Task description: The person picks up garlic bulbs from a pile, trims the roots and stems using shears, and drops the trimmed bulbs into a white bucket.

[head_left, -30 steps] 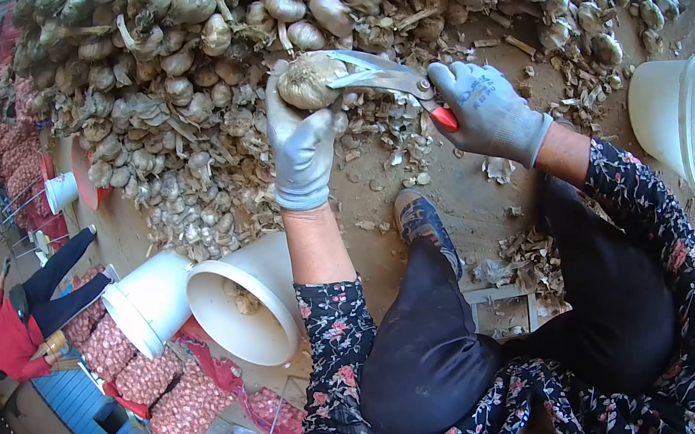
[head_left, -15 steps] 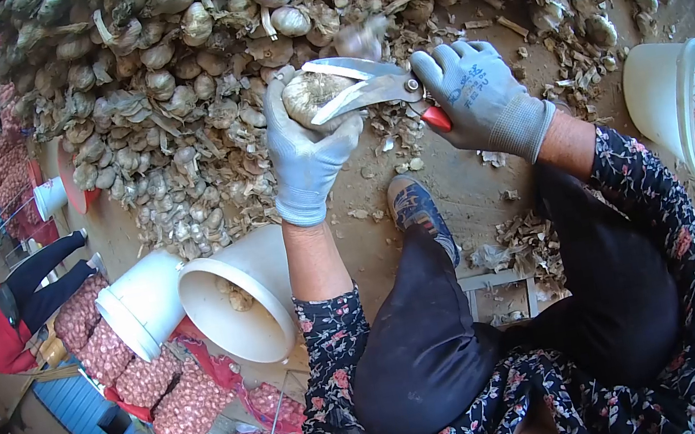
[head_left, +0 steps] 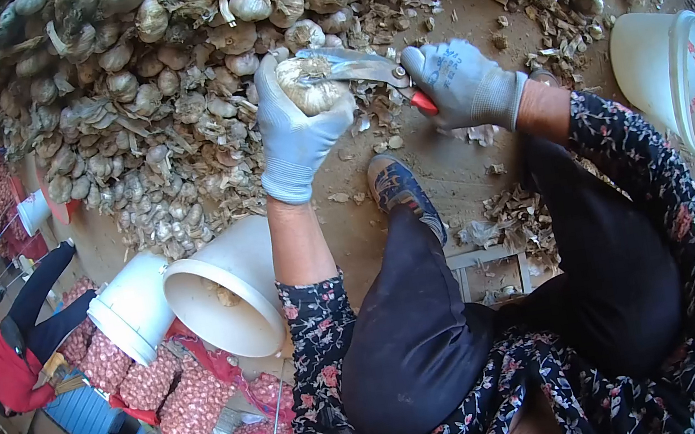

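Observation:
In a grey-white knit glove, my left hand point(head_left: 297, 129) is wrapped round a large garlic bulb point(head_left: 312, 93). My right hand point(head_left: 464, 80), gloved alike, grips the red handle of a pair of pruning shears point(head_left: 374, 67). Their blades reach left over the top of the bulb and now lie close together. Whether the blades touch the bulb cannot be told. Just beyond both hands lies a big heap of garlic point(head_left: 164, 91) with dry stems and roots.
A tipped white bucket point(head_left: 260, 267) with a bulb inside lies at left beside another white bucket point(head_left: 130, 310). A lidded tub point(head_left: 651, 69) stands at right. Stem scraps cover the ground. Red net sacks point(head_left: 187, 406) and a bending person point(head_left: 12, 365) are at far left.
The shears' blades were spread around the bulb and have come together over it. A blurred piece in the air above the blades is gone. The view has shifted slightly.

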Available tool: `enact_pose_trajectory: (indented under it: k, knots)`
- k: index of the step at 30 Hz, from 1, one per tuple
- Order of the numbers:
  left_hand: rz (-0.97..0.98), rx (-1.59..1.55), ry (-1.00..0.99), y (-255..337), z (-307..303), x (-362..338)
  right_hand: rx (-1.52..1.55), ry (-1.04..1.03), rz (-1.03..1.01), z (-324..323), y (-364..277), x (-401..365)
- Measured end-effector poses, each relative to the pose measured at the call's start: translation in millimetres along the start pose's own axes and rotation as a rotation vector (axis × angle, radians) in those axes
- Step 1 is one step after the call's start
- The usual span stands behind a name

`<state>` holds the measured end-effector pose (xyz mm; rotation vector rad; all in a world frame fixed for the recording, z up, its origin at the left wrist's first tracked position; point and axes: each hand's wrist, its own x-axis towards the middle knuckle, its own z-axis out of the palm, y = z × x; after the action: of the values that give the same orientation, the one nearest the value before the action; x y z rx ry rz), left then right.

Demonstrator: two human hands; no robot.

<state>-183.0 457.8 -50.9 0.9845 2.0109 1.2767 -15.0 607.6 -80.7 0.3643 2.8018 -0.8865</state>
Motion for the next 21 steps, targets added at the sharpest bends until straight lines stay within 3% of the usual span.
enact_pose_trajectory:
  k: [1,3,4,9,11,13,15,17,19,20,21]
  knots:
    - [0.002,0.0,0.001,2,-2,1,-0.001,0.001,-0.001,6,1,-1]
    - [-0.445,-0.5,-0.175,4,-7,0,0.243,0.002,0.15,19,5,-9]
    - [-0.177,-0.384,-0.244,12,-12,-8,0.247,0.046,0.173,23,8,-13]
    - [-0.21,-0.466,-0.135,-6,-11,-15,0.225,0.028,0.17,8,10,-38]
    - [-0.134,-0.096,-0.106,-6,-7,-17,0.055,0.176,0.053,7,5,-39]
    - [-0.097,-0.145,-0.131,-3,-4,-16,0.003,0.182,0.03,8,1,-32]
    - [-0.191,-0.134,-0.141,0,-5,-16,-0.033,0.212,-0.051,8,-4,-24]
    - [-0.174,-0.082,-0.161,-3,-2,-16,-0.038,0.171,-0.035,13,-7,-14]
    - [-0.155,-0.032,-0.191,-3,3,-15,0.157,-0.047,0.086,16,-7,-3]
    - [-0.269,-0.358,-0.17,-1,5,-14,0.282,0.082,0.097,25,-5,6]
    - [-0.381,-0.682,-0.142,1,8,-14,0.284,0.082,0.097,24,3,6]
